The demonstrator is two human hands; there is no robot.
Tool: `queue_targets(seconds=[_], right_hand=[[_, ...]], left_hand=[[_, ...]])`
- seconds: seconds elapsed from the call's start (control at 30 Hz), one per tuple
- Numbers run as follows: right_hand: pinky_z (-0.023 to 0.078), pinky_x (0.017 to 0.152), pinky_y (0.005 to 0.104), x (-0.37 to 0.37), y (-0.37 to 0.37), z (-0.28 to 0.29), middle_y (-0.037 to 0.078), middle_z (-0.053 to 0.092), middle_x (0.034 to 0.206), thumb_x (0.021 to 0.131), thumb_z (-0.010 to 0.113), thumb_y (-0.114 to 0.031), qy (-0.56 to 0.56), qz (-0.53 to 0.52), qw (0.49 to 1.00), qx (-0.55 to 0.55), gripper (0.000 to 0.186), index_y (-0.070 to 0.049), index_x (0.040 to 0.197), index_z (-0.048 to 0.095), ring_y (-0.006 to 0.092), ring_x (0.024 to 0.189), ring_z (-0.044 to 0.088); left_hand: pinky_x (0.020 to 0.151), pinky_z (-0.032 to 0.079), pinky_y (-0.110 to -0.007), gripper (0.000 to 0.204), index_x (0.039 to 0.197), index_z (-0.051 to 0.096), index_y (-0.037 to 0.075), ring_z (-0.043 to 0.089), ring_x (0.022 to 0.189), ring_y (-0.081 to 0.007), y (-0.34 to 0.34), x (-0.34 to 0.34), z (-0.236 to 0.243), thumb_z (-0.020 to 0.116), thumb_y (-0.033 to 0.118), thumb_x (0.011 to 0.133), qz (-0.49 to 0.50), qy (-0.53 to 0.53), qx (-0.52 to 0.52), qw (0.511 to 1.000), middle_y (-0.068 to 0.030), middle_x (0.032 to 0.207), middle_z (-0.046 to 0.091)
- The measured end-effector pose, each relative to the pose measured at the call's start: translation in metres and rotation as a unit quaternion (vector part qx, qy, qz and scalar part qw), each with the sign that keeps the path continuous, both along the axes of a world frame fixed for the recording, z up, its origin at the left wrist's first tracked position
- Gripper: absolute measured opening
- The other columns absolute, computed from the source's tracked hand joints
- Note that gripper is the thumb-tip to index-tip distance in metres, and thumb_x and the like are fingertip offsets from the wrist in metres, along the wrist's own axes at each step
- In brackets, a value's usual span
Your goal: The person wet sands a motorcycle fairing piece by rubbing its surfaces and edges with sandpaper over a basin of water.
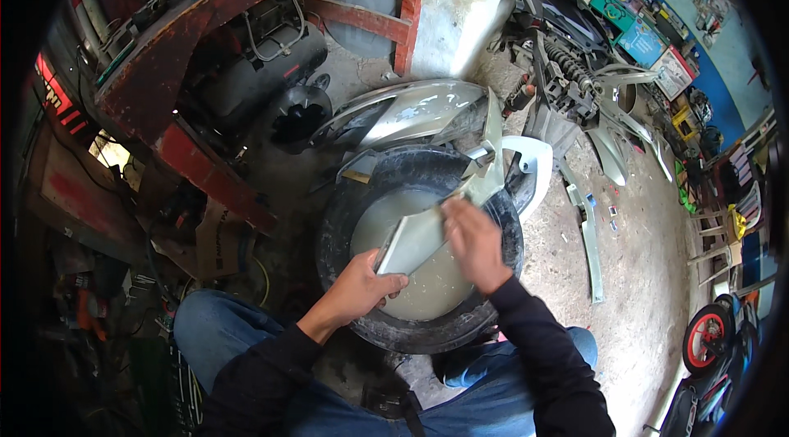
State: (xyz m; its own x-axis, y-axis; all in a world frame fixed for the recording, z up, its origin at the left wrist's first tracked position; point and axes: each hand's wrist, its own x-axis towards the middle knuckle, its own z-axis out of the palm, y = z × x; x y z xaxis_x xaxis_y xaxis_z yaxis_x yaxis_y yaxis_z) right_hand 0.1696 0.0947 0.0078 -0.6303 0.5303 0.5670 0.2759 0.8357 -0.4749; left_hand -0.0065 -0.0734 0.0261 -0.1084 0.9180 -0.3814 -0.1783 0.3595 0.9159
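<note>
My left hand [355, 289] grips the lower end of a long, pale grey-green motorcycle body panel [415, 238], thumb on top and fingers curled under. The panel slants up and to the right over a black round tub [335, 232] of cloudy, whitish water [436, 293]. On the panel's middle lies my right hand [477, 246], its fingers bent, pressed together and slightly blurred. Whatever may be under those fingertips is hidden. A small grey and tan piece [359, 170] rests on the tub's far left rim. The tub stands between my knees.
Behind the tub lies a silver body panel [419, 112], with a white panel [530, 174] at its right. A red wooden bench [177, 92] and a dark tank [275, 55] flank the left. Motorcycle parts [575, 67] and a narrow strip [589, 248] lie on the right-hand floor.
</note>
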Motion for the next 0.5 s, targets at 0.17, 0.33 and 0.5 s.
queue_targets(seconds=[0.17,0.33,0.5], right_hand=[[0.054,0.095,0.0412,-0.013,-0.043,0.008,0.021,0.070,0.114,0.091,0.063,-0.001,0.001,0.053,0.999,0.005,0.025,0.003,0.114,0.071,0.0372,0.109,0.068],[0.055,0.095,0.0412,0.002,0.003,-0.014,0.022,0.069,0.118,0.092,0.064,-0.004,-0.004,-0.034,0.999,-0.028,0.027,0.001,0.118,0.070,0.0376,0.112,0.067],[0.053,0.095,0.0419,0.004,0.006,-0.001,0.018,0.070,0.115,0.088,0.067,-0.004,-0.008,-0.036,0.992,-0.124,0.029,0.000,0.116,0.070,0.0344,0.112,0.068]], left_hand=[[0.053,0.043,-0.023,0.023,0.103,0.059,0.002,0.055,0.064,-0.0061,-0.003,-0.007,0.001,0.073,0.013,0.089,0.002,-0.024,-0.001,1.000,-0.0012,0.079,0.062],[0.054,0.044,-0.023,0.022,0.103,0.059,0.002,0.055,0.064,-0.0067,0.002,-0.001,0.004,0.072,0.015,0.089,-0.012,0.005,-0.005,1.000,-0.0016,0.078,0.061],[0.055,0.045,-0.023,0.022,0.104,0.059,0.002,0.055,0.066,-0.0071,0.002,0.000,0.009,0.070,0.015,0.090,-0.010,-0.010,0.003,1.000,-0.0016,0.078,0.060]])
